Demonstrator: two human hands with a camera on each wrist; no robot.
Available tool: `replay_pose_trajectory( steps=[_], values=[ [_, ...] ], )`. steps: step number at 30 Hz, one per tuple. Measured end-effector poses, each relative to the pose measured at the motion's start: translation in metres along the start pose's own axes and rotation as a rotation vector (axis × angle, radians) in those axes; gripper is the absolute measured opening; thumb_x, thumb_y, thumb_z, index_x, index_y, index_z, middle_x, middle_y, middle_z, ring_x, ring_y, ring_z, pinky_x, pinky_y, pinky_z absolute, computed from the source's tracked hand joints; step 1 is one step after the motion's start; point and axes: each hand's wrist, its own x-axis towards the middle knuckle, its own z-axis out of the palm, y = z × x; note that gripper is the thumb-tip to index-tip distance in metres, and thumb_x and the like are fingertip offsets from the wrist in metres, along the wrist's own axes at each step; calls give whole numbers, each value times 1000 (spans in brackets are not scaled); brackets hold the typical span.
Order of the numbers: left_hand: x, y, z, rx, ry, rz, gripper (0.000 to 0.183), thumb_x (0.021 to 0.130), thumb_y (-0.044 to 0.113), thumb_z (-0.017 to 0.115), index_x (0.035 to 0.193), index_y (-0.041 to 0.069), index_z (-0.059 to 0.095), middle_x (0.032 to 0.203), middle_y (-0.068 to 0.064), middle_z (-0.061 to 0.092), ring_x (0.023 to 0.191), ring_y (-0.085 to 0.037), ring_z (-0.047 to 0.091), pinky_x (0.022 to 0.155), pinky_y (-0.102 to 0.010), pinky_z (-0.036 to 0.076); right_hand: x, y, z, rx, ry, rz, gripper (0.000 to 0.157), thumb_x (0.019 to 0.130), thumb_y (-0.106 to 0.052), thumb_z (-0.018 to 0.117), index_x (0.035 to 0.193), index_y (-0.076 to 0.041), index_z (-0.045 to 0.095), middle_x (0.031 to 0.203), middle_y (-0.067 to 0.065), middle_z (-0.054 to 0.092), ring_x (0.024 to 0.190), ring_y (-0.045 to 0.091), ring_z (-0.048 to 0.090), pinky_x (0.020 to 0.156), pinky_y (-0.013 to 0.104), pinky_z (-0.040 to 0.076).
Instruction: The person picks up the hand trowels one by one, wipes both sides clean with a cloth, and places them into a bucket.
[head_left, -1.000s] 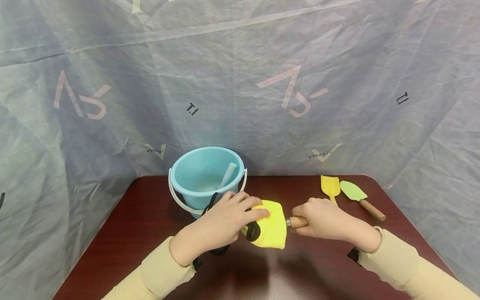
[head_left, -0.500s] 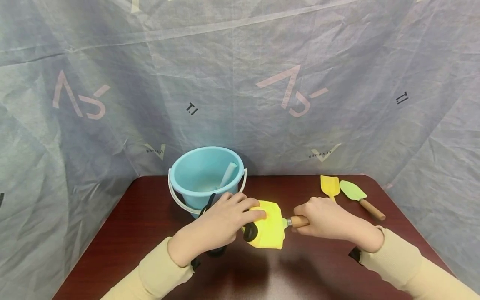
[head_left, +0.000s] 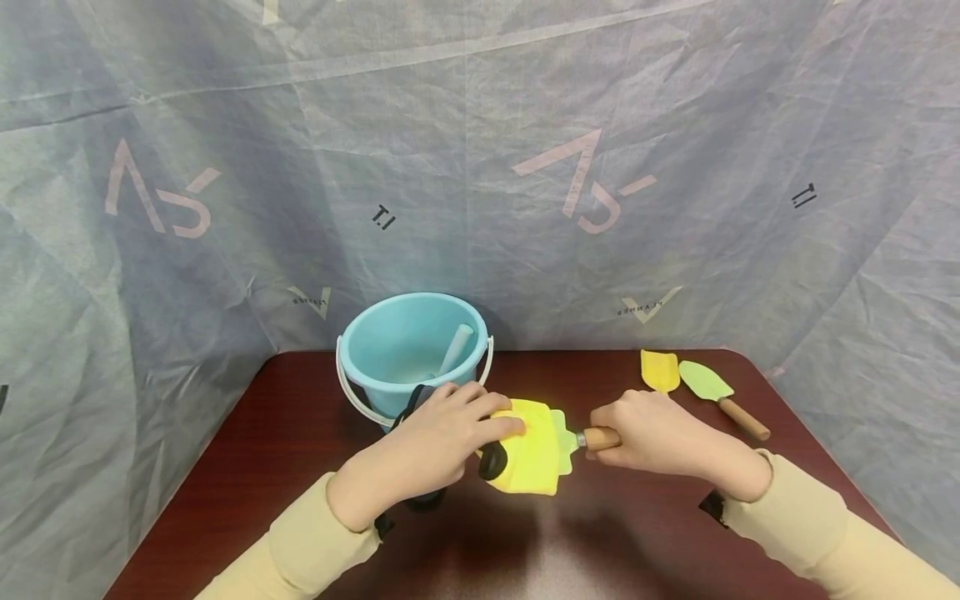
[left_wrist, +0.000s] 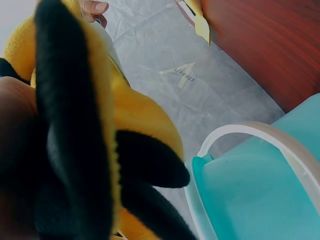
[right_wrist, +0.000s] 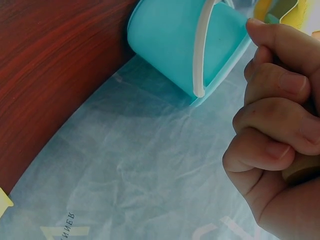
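Fingers of my left hand (head_left: 442, 433) grip a soft yellow plush piece (head_left: 528, 467) with black parts, held above the table. In the left wrist view its fuzzy yellow fabric (left_wrist: 145, 115) and black limb-like pieces fill the near side. My right hand (head_left: 645, 429) is wrapped round the wooden handle (head_left: 602, 438) of a light green tool. Its green base (head_left: 564, 446) shows beside the yellow piece, which hides the remainder of the head. In the right wrist view, curled fingers (right_wrist: 270, 115) enclose the handle, whose butt end peeks out.
A light blue bucket (head_left: 397, 333) with a white handle stands behind my left hand, a pale blue rod (head_left: 455, 350) leaning inside. At the back right of the dark red table (head_left: 247, 483) lie a yellow shovel (head_left: 660, 371) and a green trowel (head_left: 705, 381). A grey sheet (head_left: 465, 167) hangs behind.
My left hand has moved slightly left with the yellow plush piece, while my right hand has shifted slightly right. More of the tool's green base shows between them. The bucket stays put.
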Motion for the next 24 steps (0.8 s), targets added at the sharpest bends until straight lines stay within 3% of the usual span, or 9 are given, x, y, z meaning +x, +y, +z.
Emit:
replay_pose_trajectory(
  steps=[9, 24],
  values=[
    [-8, -5, 0, -22, 48, -8, 77, 59, -9, 71, 124, 27, 53, 123, 5, 53, 109, -17, 48, 81, -35, 41, -2, 1, -3, -6, 13, 9, 41, 72, -29, 76, 55, -24, 39, 55, -17, 17, 50, -1, 20, 44, 18, 22],
    [-22, -10, 6, -56, 91, -20, 74, 61, -15, 60, 123, 25, 55, 122, 4, 55, 109, -18, 50, 85, -37, 43, -8, 2, -3, -9, 28, 0, 40, 71, -28, 77, 56, -25, 40, 56, -17, 17, 50, -1, 20, 44, 17, 21]
  ],
)
